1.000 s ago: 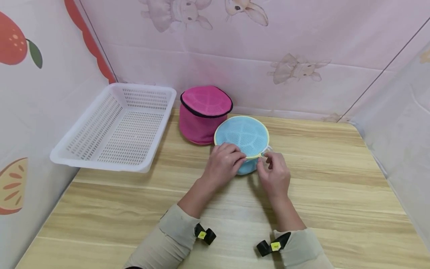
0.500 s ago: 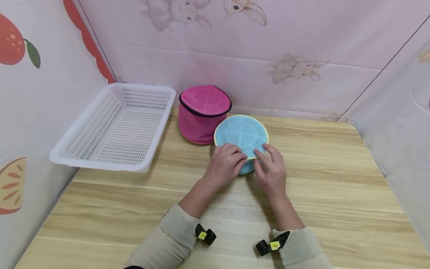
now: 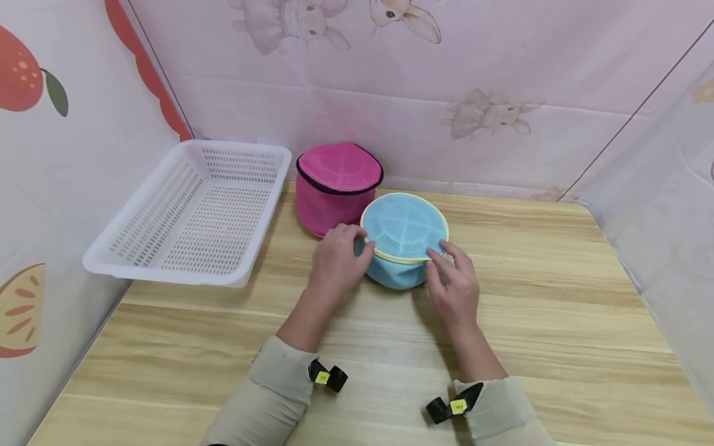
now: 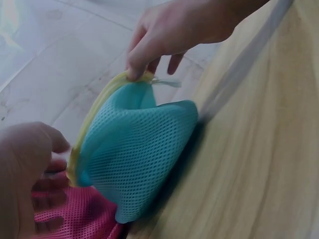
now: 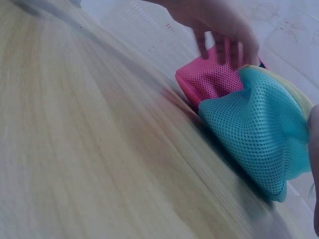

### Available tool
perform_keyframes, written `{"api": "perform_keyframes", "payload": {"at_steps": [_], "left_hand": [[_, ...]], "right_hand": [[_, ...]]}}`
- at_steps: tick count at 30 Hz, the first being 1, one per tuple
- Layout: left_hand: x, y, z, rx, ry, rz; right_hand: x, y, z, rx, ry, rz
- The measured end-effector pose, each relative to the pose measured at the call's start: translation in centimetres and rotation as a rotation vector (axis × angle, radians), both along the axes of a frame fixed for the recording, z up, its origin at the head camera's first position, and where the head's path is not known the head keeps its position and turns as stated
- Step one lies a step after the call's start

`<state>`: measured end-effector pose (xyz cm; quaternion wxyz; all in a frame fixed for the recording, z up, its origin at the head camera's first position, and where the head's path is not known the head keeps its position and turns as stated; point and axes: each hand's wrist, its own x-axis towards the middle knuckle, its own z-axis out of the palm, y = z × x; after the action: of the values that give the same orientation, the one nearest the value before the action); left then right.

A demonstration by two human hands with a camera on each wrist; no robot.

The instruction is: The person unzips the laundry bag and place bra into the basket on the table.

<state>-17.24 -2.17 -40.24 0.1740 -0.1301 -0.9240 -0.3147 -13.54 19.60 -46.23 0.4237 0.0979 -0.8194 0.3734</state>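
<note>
A round light-blue mesh laundry bag (image 3: pixel 398 274) with yellow trim stands on the table, its flat lid on top and its side wall crumpled inward. My right hand (image 3: pixel 456 286) pinches the yellow edge at the right front, thumb below and fingertips on the lid; beside it a pale zipper pull (image 4: pixel 167 83) sticks out in the left wrist view. At the opposite edge, my left hand (image 3: pixel 339 257) has its fingertips right at the trim, fingers spread loosely. Behind the left hand, a pink mesh laundry bag (image 3: pixel 337 207) with black trim stands upright, overlapped by the blue one in the head view.
A white perforated plastic basket (image 3: pixel 241 277) sits at the table's back left. The wooden table (image 3: pixel 558 310) ends at a pink rabbit-printed curtain (image 3: pixel 390 133) behind the bags. White fabric sides stand at left and right.
My left hand has let go of the front edge and moved left round the rim. More of the blue bag's front shows. The right hand has shifted from the zipper pull onto the lid's edge.
</note>
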Motion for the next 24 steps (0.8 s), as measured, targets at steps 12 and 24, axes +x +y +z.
{"api": "perform_keyframes", "payload": {"at_steps": [12,24], "left_hand": [[-0.21,-0.34,0.21,0.040,-0.280,0.008],[-0.03,0.57,0.19,0.052,-0.360,-0.042]], "right_hand": [[0.24,-0.12,-0.03,-0.003,-0.015,-0.034],[0.04,0.06,-0.06,-0.023,0.057,-0.030]]}}
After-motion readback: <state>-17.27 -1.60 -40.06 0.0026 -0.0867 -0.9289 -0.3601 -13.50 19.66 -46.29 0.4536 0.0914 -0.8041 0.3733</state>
